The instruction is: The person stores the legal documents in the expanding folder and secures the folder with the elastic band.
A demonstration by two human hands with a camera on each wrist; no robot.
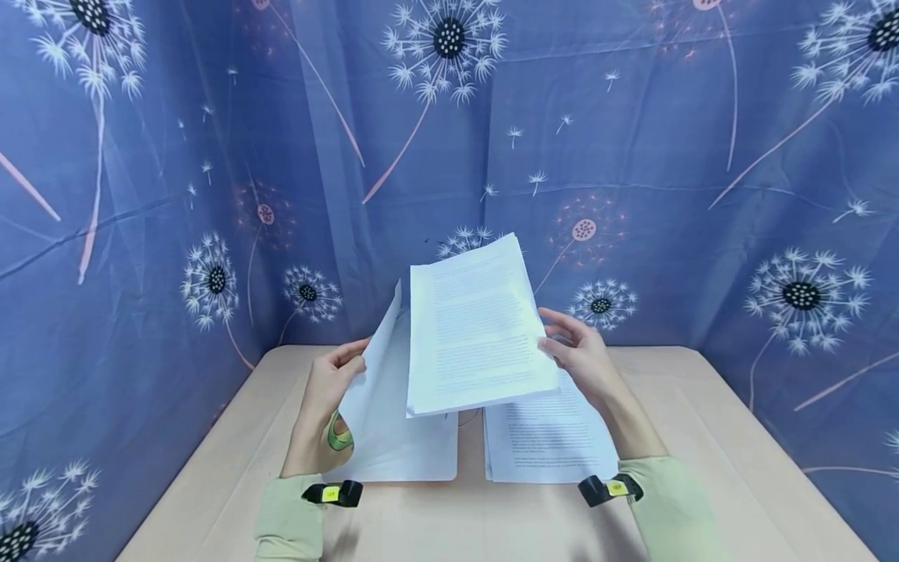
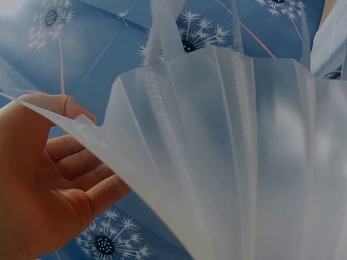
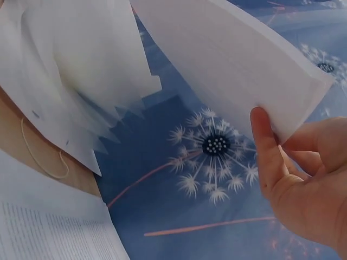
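Observation:
My left hand [image 1: 335,382] pinches the raised cover edge of a translucent white expanding file folder [image 1: 421,460]. In the left wrist view the folder's accordion pleats [image 2: 217,135] fan out to the right of the left hand [image 2: 59,179]. A sheaf of printed paper [image 1: 477,328] is tilted up in the air, gripped at its right edge between thumb and fingers of my right hand [image 1: 579,355]. Its lower part overlaps the folder in the head view. Below the right hand, a second pile of printed sheets [image 1: 551,437] lies on the table, partly covered by the lifted sheaf.
The pale table [image 1: 702,437] is enclosed by blue dandelion-print cloth [image 1: 449,156] at the back and sides. A thin elastic cord [image 3: 40,160] hangs from the folder towards the second pile. Dark bands with yellow labels sit at both wrists.

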